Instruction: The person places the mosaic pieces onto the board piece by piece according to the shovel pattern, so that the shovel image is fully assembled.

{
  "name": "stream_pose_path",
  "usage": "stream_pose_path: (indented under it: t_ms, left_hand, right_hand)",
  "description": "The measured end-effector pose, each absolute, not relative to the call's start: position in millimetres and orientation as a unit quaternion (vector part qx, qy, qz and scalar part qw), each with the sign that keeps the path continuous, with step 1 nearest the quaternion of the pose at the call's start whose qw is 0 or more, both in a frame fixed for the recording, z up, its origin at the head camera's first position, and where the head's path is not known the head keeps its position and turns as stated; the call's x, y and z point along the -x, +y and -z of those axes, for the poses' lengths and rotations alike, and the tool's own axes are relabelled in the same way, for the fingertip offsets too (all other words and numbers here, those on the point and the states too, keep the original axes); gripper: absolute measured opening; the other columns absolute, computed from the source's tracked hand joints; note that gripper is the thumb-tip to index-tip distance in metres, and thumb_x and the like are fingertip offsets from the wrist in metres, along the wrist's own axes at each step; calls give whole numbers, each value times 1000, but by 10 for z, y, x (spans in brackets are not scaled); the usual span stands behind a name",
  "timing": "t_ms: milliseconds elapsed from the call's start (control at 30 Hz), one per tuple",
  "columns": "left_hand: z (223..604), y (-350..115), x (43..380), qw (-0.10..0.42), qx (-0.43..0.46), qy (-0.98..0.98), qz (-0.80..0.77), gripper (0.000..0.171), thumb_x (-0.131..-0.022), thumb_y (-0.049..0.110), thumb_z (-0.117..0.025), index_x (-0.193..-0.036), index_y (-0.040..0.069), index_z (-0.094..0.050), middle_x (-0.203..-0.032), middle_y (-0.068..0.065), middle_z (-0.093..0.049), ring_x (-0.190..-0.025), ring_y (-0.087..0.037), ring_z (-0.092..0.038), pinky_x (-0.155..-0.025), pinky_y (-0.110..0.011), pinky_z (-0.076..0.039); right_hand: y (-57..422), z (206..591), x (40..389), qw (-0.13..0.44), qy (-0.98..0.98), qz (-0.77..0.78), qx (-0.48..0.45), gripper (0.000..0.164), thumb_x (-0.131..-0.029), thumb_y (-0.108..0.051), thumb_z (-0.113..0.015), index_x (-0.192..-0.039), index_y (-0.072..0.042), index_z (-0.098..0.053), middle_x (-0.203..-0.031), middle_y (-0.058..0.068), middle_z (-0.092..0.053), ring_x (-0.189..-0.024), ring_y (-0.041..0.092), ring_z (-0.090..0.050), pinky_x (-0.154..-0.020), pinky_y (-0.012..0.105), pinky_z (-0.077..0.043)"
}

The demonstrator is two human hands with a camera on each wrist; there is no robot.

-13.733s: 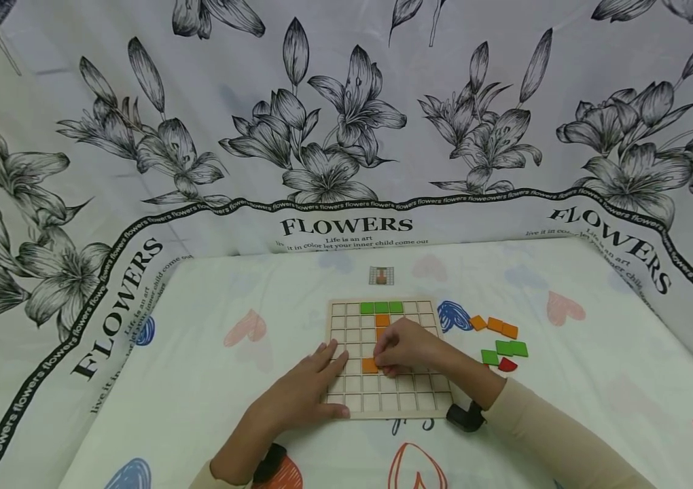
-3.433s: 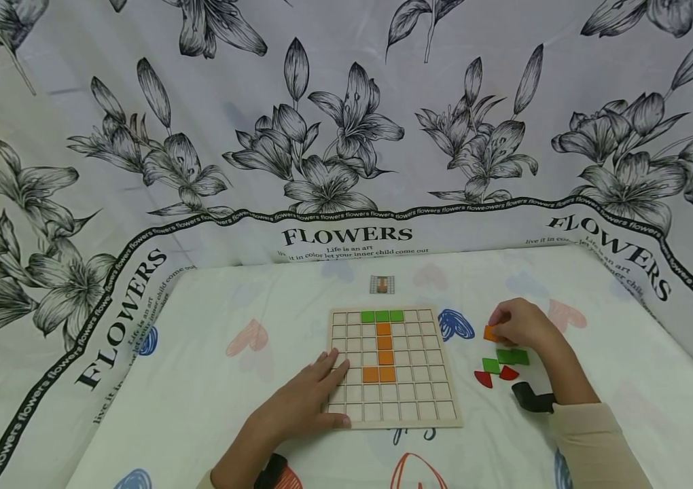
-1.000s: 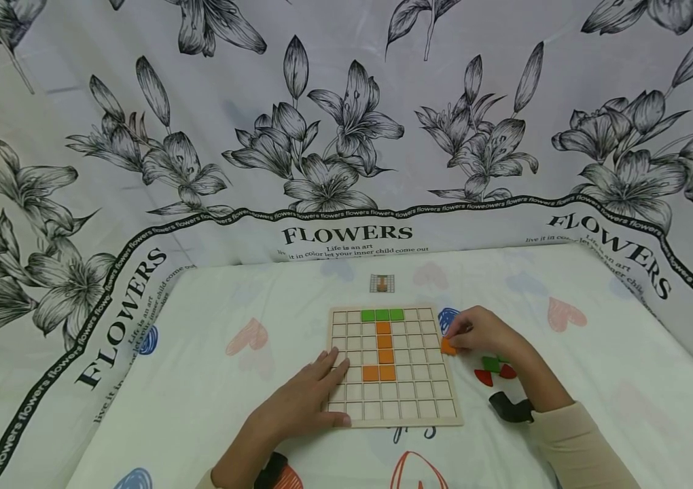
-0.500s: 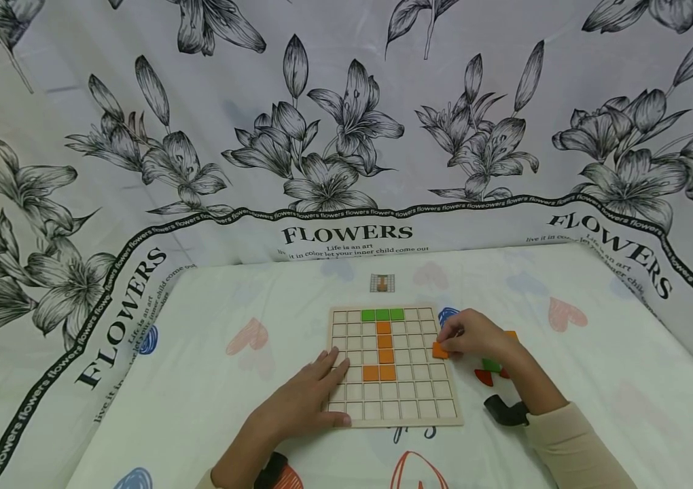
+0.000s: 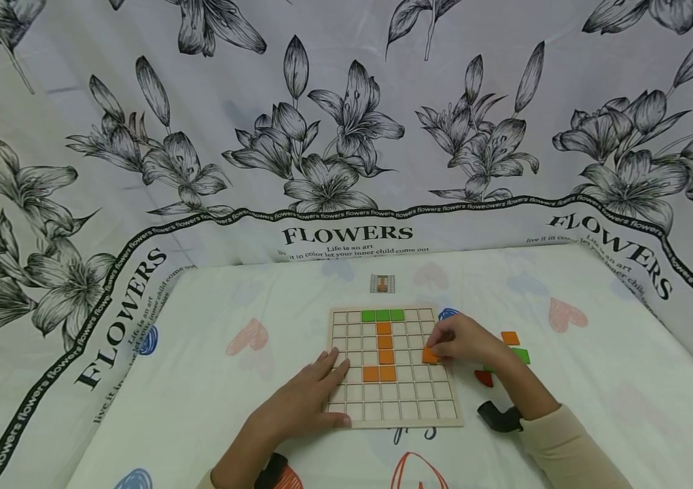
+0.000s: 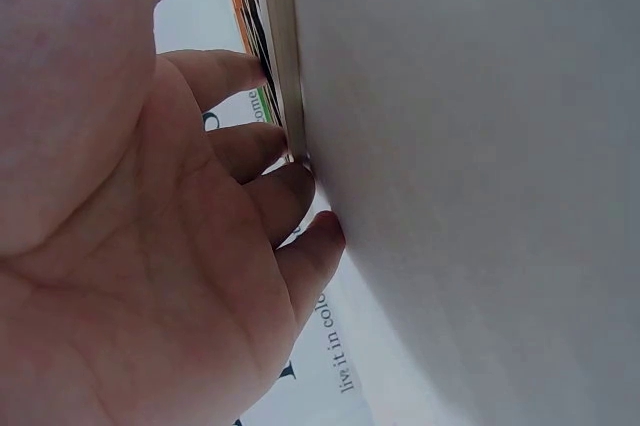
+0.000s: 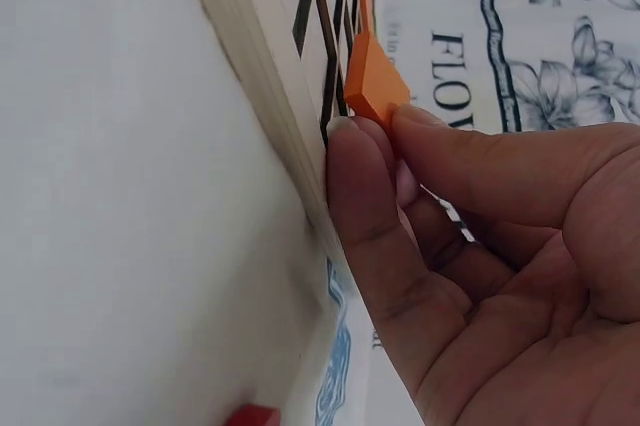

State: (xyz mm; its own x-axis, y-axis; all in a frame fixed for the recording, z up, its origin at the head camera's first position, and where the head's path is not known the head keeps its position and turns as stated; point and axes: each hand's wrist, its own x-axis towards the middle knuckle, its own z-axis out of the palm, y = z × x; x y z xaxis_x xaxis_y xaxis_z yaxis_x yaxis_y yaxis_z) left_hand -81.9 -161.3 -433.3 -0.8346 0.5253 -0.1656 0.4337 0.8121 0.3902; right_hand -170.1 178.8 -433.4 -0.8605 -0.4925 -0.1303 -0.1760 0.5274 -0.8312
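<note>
From my end, leftmost I have the left hand (image 5: 300, 401), its fingers loosely spread and touching the left edge of the wooden grid board (image 5: 408, 409), which lies flat on the white surface (image 5: 187, 380); the left wrist view shows those fingertips against the board's side; further right, seated in the grid, I see an orange tile group (image 5: 386, 342), four in a column with one more just left of the lowest, and a green tile row (image 5: 383, 315) of three across the far end; past that lies a small patterned card (image 5: 382, 283); over the board's right-hand part the right hand (image 5: 470, 341) pinches the held orange tile (image 5: 429, 355) between thumb and finger, though I can't tell whether it touches the grid; beyond the board, partly behind the right arm, lie a red piece (image 5: 484, 378), a loose orange tile (image 5: 509, 337) and a loose green tile (image 5: 522, 355).
</note>
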Motion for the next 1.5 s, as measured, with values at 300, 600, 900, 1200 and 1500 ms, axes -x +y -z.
stream_pose_path:
  t_ms: [300,600,900,1200,1500]
  left_hand:
    - [4329,-1615,813,136,-252,941,-178,94,-84,58,-72,-158,15,-34,-165,-11,-22,-150,-30,-20,-115,-51,-29]
    - [4324,-1626,807,134,-256,940,-179,93,-85,57,-71,-158,14,-33,-165,-12,-22,-150,-30,-19,-115,-51,-29]
    - [4335,-1631,821,133,-259,940,-175,94,-84,59,-71,-159,14,-33,-165,-11,-21,-151,-29,-19,-116,-50,-27]
    - [4352,-1620,834,132,-256,942,-170,94,-84,59,-71,-159,16,-32,-165,-10,-21,-151,-28,-18,-117,-50,-27]
    - [4334,-1626,820,131,-260,940,-179,95,-84,59,-71,-158,13,-33,-164,-12,-22,-150,-30,-19,-116,-51,-28]
  right_hand:
    - [1674,4380,1666,173,847,453,218,9,-90,4,-70,-86,-4,-73,-76,3,-69,-65,18,-65,-61,31,-56]
    - [1541,4342,1585,165,855,437,223,10,-89,3,-71,-84,-5,-73,-77,0,-68,-66,16,-64,-62,29,-56]
    - [1408,4354,1543,116,894,383,201,13,-88,-3,-73,-86,-16,-74,-82,-9,-66,-77,15,-57,-72,31,-52]
    - [1315,4330,1466,102,894,370,231,15,-90,-4,-73,-85,-17,-74,-81,-12,-66,-77,13,-58,-72,29,-53]
    - [1299,4336,1449,113,889,359,261,16,-89,-2,-74,-83,-17,-75,-81,-12,-65,-77,14,-57,-67,27,-53]
